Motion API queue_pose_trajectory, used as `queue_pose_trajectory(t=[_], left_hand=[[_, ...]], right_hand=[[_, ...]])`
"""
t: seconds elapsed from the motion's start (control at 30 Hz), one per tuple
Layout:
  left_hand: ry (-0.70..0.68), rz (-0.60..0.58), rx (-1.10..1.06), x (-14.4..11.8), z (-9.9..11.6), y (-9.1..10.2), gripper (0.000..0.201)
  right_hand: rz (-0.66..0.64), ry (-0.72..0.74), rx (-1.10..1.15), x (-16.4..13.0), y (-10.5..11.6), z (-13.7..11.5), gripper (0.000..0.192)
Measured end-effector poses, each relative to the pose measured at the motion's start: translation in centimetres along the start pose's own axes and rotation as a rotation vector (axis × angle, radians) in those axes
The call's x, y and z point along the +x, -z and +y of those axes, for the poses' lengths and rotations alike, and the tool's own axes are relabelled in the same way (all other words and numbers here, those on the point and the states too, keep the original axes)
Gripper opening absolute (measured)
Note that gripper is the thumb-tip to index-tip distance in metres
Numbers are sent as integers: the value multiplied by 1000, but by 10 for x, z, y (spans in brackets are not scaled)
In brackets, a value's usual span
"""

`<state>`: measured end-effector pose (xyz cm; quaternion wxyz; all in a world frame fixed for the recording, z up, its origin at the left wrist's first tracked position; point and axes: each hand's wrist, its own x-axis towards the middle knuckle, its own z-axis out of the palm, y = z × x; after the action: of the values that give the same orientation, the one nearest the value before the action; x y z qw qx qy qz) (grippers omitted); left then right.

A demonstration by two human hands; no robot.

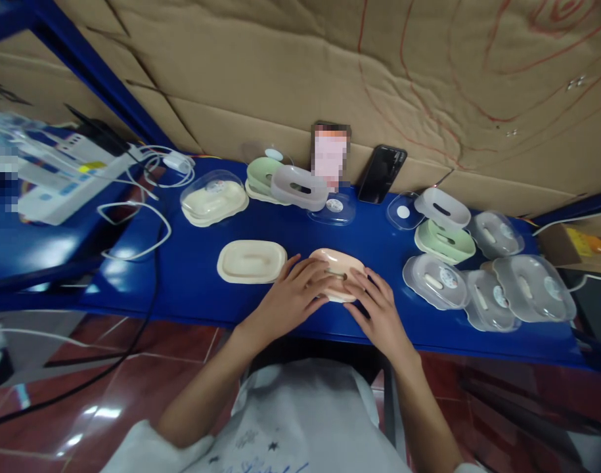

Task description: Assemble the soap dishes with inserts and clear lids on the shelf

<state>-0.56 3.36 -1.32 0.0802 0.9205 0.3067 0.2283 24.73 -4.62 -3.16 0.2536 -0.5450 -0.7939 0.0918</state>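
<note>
Both hands, left [293, 295] and right [376, 309], lay flat-fingered on the peach oval plastic dish [335, 266] at the blue desk's [192, 263] near edge, steadying it.

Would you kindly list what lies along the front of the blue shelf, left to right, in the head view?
White cable → cream tray → left hand → peach soap dish → right hand → clear lids.

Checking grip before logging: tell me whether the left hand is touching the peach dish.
Touching. The head view shows the left hand with its fingers lying flat on top of the peach dish, no gap between them; the right hand rests on its other side.
</note>
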Motion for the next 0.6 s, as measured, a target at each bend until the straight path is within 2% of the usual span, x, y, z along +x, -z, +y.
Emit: queue_pose_trajectory(t=[0.13, 0.27, 0.4, 0.5, 0.6], left_hand=[[3, 14, 8, -13, -5, -5, 34], [3, 54, 54, -27, 1, -9, 33], [-9, 37, 58, -33, 3, -1, 34], [40, 14, 23, -18, -13, 10, 37], [75, 10, 43, 24, -38, 10, 40]], right_hand=[[-11, 7, 35, -3, -2, -5, 52], [-27, 35, 5, -4, -2, -11, 53], [-55, 61, 16, -3, -3, -13, 52], [-43, 63, 15, -1, -4, -12, 49], [-35, 67, 6, -1, -6, -11, 48]])
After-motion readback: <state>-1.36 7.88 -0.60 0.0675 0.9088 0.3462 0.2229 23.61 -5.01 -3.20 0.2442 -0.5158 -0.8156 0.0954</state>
